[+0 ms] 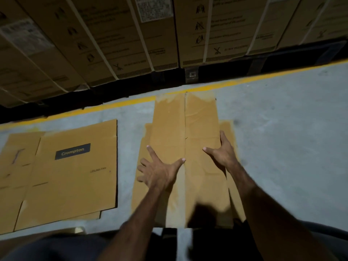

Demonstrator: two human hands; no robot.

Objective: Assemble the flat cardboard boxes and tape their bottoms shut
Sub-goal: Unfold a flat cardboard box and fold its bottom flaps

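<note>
A brown cardboard box [169, 129] stands on the grey floor in front of me, its two long bottom flaps folded shut and meeting at a centre seam. My left hand [160, 169] lies flat with fingers spread on the left flap, thumb touching the seam. On the right flap, my right hand [223, 151] presses near the box's right edge, fingers straight along that edge. No tape roll is visible.
Flat cardboard boxes [71, 172], the top one printed "Crompton", lie stacked on the floor at the left. Large strapped cartons [131, 38] on a pallet line the far side behind a yellow floor line [226, 84]. Bare floor lies to the right.
</note>
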